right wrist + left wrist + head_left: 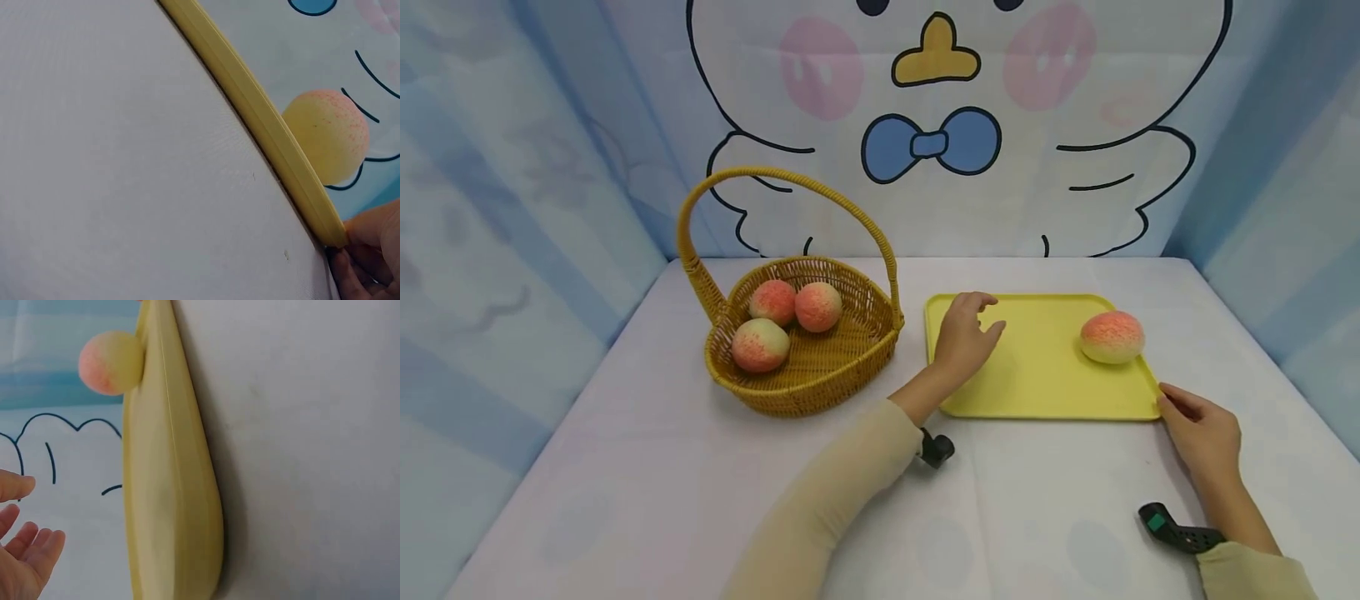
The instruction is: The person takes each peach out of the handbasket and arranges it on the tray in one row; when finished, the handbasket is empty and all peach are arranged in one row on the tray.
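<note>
A yellow tray (pixel 1037 383) lies on the table, with one peach (pixel 1112 337) near its right end. My right hand (pixel 1206 429) pinches the tray's front right corner, the thumb on top and fingers beneath in the right wrist view. Over the tray's left end is my left hand (pixel 966 337), its fingers spread and slightly bent, holding nothing. In the left wrist view the left hand's fingers (pixel 45 556) are apart from the peach (pixel 111 362). A woven basket (pixel 805 400) with a tall handle stands left of the tray and holds three peaches (pixel 760 345).
A white cloth covers the table (pixel 625 500). Behind it hangs a curtain (pixel 940 217) with a cartoon figure, and blue patterned curtains (pixel 497 250) close off both sides. A black strap-on camera (pixel 936 448) sits at the left wrist, another (pixel 1180 531) at the right.
</note>
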Motion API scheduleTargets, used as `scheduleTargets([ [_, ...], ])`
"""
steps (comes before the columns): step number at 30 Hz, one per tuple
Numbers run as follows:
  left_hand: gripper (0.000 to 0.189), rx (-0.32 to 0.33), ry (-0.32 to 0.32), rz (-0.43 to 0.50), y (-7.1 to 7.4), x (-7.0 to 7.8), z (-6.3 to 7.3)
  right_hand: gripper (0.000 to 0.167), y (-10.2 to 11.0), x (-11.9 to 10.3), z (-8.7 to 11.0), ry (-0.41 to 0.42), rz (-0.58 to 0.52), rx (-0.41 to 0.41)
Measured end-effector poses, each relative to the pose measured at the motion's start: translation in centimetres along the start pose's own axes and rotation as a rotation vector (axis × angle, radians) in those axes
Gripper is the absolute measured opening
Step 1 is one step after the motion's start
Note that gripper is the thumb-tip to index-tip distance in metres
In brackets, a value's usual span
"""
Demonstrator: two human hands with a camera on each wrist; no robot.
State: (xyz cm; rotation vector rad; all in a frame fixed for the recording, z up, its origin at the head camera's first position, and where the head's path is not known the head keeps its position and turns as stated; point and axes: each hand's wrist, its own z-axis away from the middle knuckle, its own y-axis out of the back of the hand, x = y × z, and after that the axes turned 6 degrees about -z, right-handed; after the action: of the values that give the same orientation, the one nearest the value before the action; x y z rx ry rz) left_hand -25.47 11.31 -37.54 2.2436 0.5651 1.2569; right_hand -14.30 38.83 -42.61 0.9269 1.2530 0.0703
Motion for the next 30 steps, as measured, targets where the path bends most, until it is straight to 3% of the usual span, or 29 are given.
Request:
scheduleTargets([
  [9, 0.029, 0.019, -0.013, 0.104, 6.3, -1.4, 1.5, 0.049, 0.6, 0.3, -0.4, -0.034, -0.005, 0.003],
  [14, 0.027, -0.003, -0.048, 0.179, 8.8, -1.7, 2.6, 0.051, 0.8, 0.5, -0.5, -0.06, -0.007, 0.005],
  [19, 0.027, 0.004, -0.081, 0.173, 11.7, -2.4, 3.0, 0.053, 0.6, 0.8, -0.8, -0.073, -0.015, 0.008],
  [25, 0.032, 0.016, 0.037, 0.182, 15.8, -3.9, 2.6, 0.054, -0.1, 0.9, -0.9, -0.084, -0.031, -0.005],
  [30, 0.034, 0.036, 0.116, 0.238, 17.9, -4.7, 2.0, 0.054, -0.3, 0.8, -0.8, -0.083, -0.034, -0.004],
])
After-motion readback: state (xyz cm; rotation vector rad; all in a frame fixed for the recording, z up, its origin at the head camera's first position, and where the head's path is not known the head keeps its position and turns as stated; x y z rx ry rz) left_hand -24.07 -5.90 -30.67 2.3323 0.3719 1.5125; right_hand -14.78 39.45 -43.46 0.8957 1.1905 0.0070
